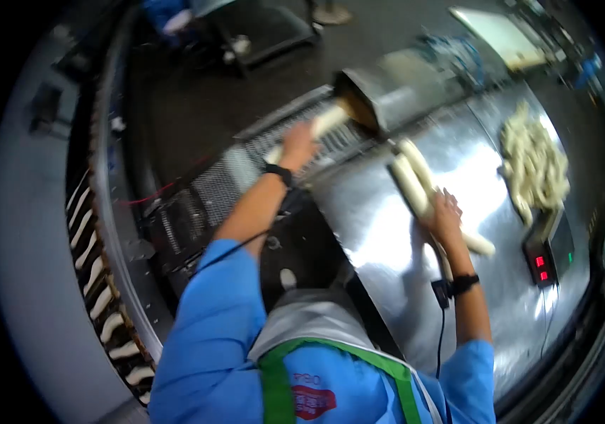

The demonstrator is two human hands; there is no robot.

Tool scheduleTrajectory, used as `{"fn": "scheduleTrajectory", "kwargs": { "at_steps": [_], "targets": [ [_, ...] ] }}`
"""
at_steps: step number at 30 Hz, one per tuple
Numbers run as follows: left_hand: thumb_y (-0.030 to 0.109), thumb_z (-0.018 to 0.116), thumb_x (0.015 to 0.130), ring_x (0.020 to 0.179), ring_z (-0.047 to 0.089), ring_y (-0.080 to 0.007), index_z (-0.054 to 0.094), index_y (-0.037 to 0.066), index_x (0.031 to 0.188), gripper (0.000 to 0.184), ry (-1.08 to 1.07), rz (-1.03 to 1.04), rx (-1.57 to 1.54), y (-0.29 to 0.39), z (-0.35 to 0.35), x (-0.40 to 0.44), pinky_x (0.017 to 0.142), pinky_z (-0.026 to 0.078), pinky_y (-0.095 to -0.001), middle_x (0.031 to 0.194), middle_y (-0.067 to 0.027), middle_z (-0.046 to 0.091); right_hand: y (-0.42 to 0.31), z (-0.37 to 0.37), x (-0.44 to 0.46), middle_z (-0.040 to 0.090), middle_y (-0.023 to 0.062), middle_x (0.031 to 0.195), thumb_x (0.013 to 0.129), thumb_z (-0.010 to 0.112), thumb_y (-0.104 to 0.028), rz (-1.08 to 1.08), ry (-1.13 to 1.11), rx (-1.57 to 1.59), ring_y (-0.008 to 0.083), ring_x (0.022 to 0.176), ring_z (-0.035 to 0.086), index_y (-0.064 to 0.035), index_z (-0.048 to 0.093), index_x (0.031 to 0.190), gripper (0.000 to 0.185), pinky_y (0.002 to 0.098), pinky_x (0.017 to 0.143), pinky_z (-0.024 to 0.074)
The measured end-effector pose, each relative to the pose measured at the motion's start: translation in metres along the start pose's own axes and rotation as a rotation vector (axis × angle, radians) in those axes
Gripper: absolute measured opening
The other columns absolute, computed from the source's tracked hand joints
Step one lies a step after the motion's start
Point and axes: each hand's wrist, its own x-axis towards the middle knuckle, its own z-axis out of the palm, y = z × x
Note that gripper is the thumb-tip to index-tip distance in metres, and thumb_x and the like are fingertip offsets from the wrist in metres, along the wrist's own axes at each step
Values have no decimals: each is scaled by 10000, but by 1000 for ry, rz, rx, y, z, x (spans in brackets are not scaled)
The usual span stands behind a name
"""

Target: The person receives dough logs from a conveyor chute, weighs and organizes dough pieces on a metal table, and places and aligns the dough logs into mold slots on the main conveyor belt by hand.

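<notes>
My left hand (299,147) is closed round a long pale roll (330,121) over the metal mesh conveyor (210,185), beside the dark mouth of a metal chute (360,106). On the shiny steel table, my right hand (444,214) rests on long pale rolls (408,182) lying side by side. Another roll end (480,244) shows beyond this hand, to its right. Motion blurs the fingers of both hands somewhat. Each wrist wears a black band, and a small black box with a cable sits by the right wrist.
A heap of pale twisted pieces (534,157) lies on the steel table (373,212), near a scale with red digits (541,268). At far left, a rack (113,326) holds several pale strips. A dark cart (271,39) and a white board (497,37) are farther back.
</notes>
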Motion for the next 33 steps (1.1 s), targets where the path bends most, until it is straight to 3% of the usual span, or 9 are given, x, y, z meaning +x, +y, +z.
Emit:
{"fn": "scheduleTrajectory", "kwargs": {
  "at_steps": [2,4,8,11,14,16,22,29,33],
  "targets": [
    [195,674,587,875,479,-283,462,77,1078,548,57,37,-29,-12,1,7,751,402,-396,923,-143,508,-36,-29,11,347,138,1174,601,669,-277,45,-106,124,344,1058,339,-127,279,1223,749,485,843,301],
    [298,681,575,899,472,-289,528,75,983,489,-262,-103,86,-16,-7,19,757,400,-401,915,-138,514,-64,-29,17,357,140,1163,622,651,-264,-35,-62,56,333,1051,350,-124,321,1197,678,475,841,303],
    [310,698,544,949,462,-282,564,75,928,469,-51,-224,-33,-19,1,7,776,385,-436,964,-134,509,-111,-27,28,396,115,1130,625,643,-285,-215,-171,263,296,1049,355,-121,394,1151,604,429,824,332],
    [265,679,562,859,539,-274,564,64,915,422,-175,-265,-215,-15,-7,11,738,430,-377,888,-119,569,-136,-33,17,392,108,1134,622,649,-279,-204,-153,205,295,1038,369,-132,395,1152,605,423,812,350],
    [233,653,591,838,532,-230,527,37,939,419,-457,-111,-711,-12,-56,16,753,423,-327,906,-112,556,-147,-32,1,379,117,1147,621,660,-258,-107,-149,292,297,1052,362,-136,356,1182,650,417,826,350],
    [181,638,607,838,514,-200,488,44,995,438,-374,133,-975,4,-79,19,754,413,-318,918,-81,540,-141,-28,1,359,142,1169,604,679,-242,-43,-133,409,308,1090,336,-108,333,1195,698,411,870,329],
    [130,613,637,849,485,-156,411,47,1077,491,-646,223,-1409,87,-182,3,752,412,-296,930,-68,496,-168,-88,4,192,200,1288,615,679,-366,107,240,1135,303,1192,212,-46,146,1275,907,390,971,209],
    [160,592,637,878,457,-136,357,54,1127,554,-871,285,-1549,210,-190,-26,776,387,-280,960,-56,461,-118,-162,-38,89,192,1320,504,661,-551,-1,944,475,367,1204,141,-110,100,1292,1063,495,909,184],
    [155,600,646,882,479,-128,404,56,1083,489,-970,421,-1578,281,-163,-50,776,395,-259,953,-58,493,-73,-167,-78,58,234,1317,487,669,-559,-89,887,469,393,1191,151,-118,59,1299,1107,477,925,173]
  ]
}}
